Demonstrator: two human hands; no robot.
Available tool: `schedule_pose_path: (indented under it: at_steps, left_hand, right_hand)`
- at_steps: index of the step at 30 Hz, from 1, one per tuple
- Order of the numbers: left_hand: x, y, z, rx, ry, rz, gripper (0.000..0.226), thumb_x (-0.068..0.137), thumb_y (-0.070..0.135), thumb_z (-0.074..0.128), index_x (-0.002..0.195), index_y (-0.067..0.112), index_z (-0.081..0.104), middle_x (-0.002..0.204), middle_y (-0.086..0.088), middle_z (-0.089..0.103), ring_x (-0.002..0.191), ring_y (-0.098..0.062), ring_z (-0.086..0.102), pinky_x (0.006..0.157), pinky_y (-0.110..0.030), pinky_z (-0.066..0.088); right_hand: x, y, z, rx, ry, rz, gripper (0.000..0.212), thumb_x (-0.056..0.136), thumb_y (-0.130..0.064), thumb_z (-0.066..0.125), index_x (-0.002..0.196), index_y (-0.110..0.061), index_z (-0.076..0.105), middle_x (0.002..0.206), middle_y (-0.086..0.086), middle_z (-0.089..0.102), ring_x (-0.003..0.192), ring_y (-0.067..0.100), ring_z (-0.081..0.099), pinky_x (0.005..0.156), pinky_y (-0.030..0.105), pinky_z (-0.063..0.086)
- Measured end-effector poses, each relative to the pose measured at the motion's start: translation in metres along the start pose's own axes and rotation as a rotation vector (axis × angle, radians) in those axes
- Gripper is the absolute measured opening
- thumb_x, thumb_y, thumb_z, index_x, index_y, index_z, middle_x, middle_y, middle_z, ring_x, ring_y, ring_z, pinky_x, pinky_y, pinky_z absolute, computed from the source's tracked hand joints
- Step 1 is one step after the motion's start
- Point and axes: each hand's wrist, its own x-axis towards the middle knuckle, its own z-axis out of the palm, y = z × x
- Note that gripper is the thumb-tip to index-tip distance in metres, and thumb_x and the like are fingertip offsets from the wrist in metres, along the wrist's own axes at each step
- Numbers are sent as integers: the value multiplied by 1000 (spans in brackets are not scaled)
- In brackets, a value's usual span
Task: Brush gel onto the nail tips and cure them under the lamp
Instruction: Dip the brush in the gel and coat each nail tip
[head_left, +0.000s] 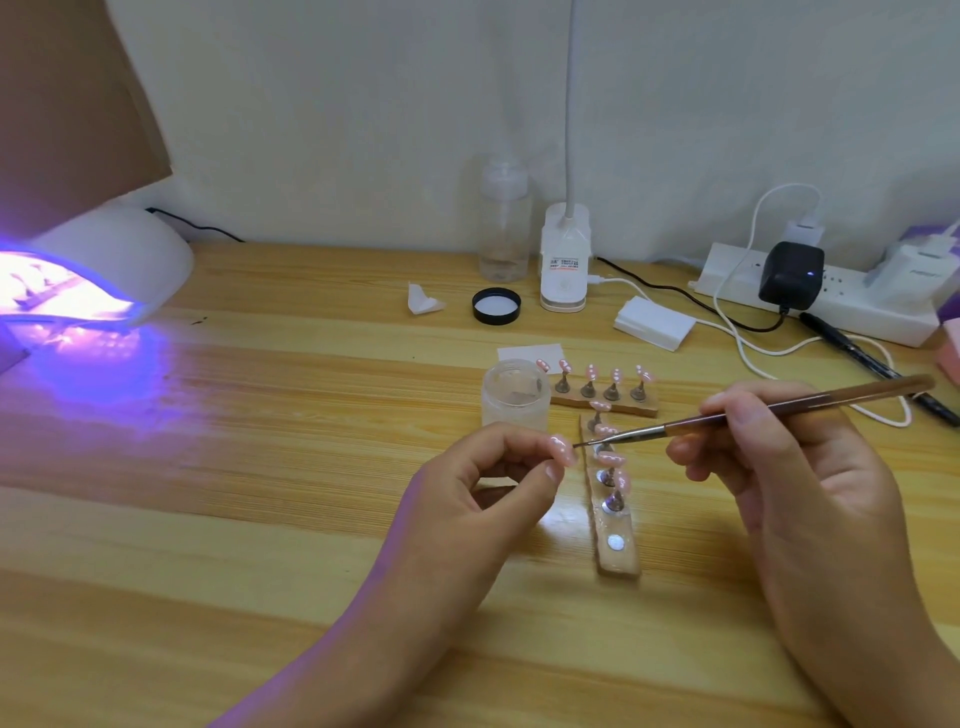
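Note:
My left hand (498, 478) pinches a pink nail tip (562, 448) between thumb and forefinger. My right hand (769, 452) grips a thin brown brush (727, 415), whose bristle end touches that tip. Below the brush lies a wooden holder strip (615, 556) carrying several pink tips on metal stands. A second strip (605, 402) with several tips sits just behind it. An open frosted gel jar (514, 395) stands to the left of the strips. The white curing lamp (104, 249) at the far left glows purple, with a strip of tips inside.
Along the wall stand a clear bottle (504, 223), a white desk-lamp base (565, 260), a black jar lid (496, 305), a stack of wipes (653, 323) and a power strip (831, 296) with plugs and cables. A black pen (872, 364) lies at the right.

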Motion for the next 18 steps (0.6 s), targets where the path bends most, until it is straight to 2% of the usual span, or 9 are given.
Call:
schedule_pose_path:
  at_steps: [6,11,14,18]
  left_hand:
    - [0,-1,-1,8,8,-9,8,79,34,65,81,36,72,91,9,72,76,1,62,69,-12,49]
    - [-1,-2,-1,32,-16,4,7,87,30,69,87,36,73,91,13,72,80,2,63,68,-9,47]
    - [0,-2,-1,33,-13,11,10,82,35,64,87,37,73,94,12,72,83,-11,62,72,-22,51]
    - [0,-4,-1,40,-11,16,13,83,37,61,91,38,72,98,12,71,92,-11,64,86,-35,54]
  right_hand:
    - [0,1,0,-12,-24,-9,39,75,-60,73,88,-23,70,77,6,70,74,19,67,71,24,54]
    - [0,1,0,-1,-76,-12,37,75,-60,72,84,-24,67,72,4,65,67,17,62,69,23,52]
    - [-1,2,0,1,-107,-15,23,81,-47,70,79,-25,66,69,2,63,64,15,58,66,19,50]
    - [-2,2,-1,35,-71,-25,18,84,-41,67,83,-23,70,68,3,63,65,15,60,64,20,51]
